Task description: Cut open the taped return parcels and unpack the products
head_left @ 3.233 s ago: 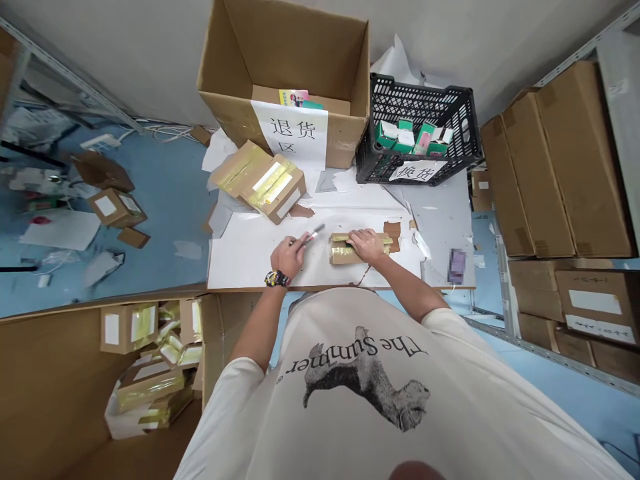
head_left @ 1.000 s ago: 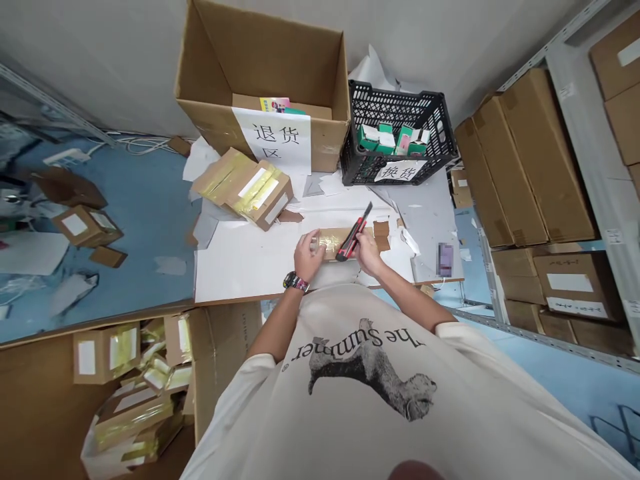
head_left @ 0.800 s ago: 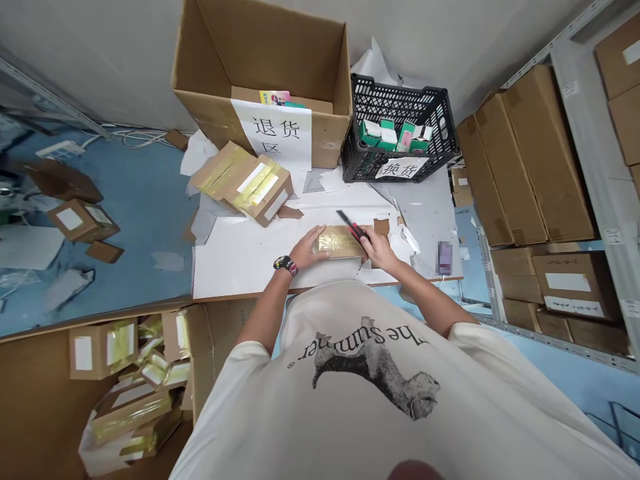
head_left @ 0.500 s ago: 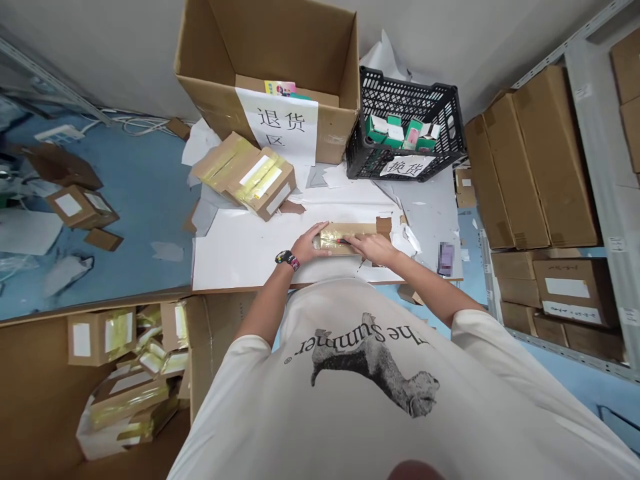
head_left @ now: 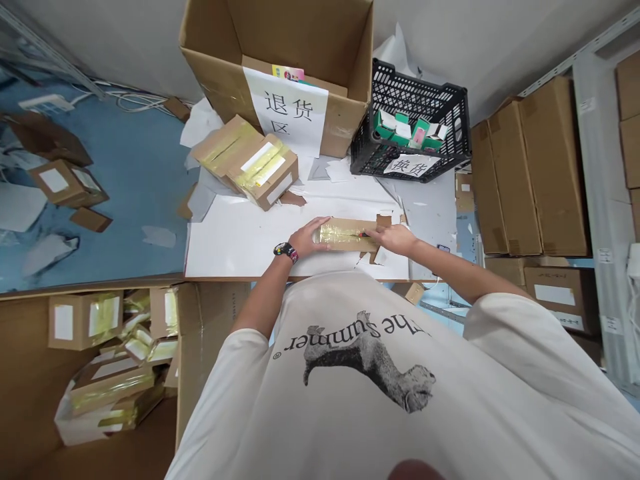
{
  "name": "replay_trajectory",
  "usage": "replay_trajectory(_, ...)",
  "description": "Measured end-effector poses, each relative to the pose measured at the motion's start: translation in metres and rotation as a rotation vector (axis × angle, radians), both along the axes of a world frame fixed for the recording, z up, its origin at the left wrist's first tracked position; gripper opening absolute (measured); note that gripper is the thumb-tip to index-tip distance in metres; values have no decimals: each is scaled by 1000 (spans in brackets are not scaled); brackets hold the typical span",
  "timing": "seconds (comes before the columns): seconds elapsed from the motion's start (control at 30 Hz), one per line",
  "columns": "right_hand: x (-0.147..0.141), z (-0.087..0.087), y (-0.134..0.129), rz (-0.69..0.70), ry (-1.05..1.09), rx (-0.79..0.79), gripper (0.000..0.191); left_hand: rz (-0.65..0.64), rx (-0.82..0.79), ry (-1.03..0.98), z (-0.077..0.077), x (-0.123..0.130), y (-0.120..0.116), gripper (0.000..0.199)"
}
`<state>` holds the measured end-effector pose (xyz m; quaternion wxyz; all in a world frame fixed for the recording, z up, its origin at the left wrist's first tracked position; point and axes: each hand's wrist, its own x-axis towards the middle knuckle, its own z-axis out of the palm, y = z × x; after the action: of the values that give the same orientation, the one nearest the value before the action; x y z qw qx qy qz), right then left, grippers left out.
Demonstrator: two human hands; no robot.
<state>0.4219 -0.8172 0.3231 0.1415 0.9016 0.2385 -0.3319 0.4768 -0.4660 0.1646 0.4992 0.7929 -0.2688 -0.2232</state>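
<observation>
A small, long cardboard box point(head_left: 343, 241) with yellowish clear tape along its top lies flat on the white-covered table point(head_left: 240, 243). My left hand point(head_left: 307, 237) grips its left end, thumb on the near side and fingers on the far side. Closed around a small red and black box cutter point(head_left: 363, 234), my right hand point(head_left: 399, 239) is over the box's right part. The cutter's tip touches or nearly touches the tape, where a dark line runs along the middle. Most of the cutter is hidden by my fingers.
Two taped cartons point(head_left: 245, 160) sit behind to the left, before a big open box point(head_left: 345, 127) with a paper sign. A black crate point(head_left: 363, 157) holds green-and-white boxes. Torn cardboard point(head_left: 384, 221) lies at right. A large carton point(head_left: 210, 333) of parcels stands lower left; shelves point(head_left: 590, 167) hold boxes at right.
My right hand has moved with the box cutter to the right along the taped top. My left hand still holds the box's left end. The camera view has shifted slightly.
</observation>
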Motion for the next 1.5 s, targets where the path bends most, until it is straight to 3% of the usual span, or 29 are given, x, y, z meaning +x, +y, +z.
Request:
replay_trajectory(0.17,-24,1,-65,-141,-21,-26,64,-16,44,-32,4,3,2,108)
replay_trajectory(0.3,-37,-5,-95,-238,-55,19,61,-19,96,-45,5,5,2,107)
replay_trajectory(0.47,-56,-26,-98,-305,-85,65,59,-22,144,-28,9,6,4,109)
replay_trajectory(0.67,-79,-67,-93,-459,-151,185,57,-23,247,9,16,7,9,113)
replay_trajectory(1.0,-52,-111,-107,-398,-89,332,55,-57,435,13,29,12,19,115)
replay_trajectory(1.13,-65,-120,-132,-546,-93,323,50,-101,484,-55,42,11,20,112)
replay_trajectory(1.2,-80,-123,-140,-730,-190,332,50,-73,549,-127,51,9,10,106)
replay_trajectory(1.3,-103,-122,-134,-935,-374,441,54,13,608,-271,59,8,-25,91)
replay_trajectory(1.43,-118,-113,-96,-988,-391,688,58,-94,565,-300,54,6,-84,83)
replay_trajectory(1.5,-121,-108,-76,-972,-349,788,60,-125,580,-289,49,5,-101,81)
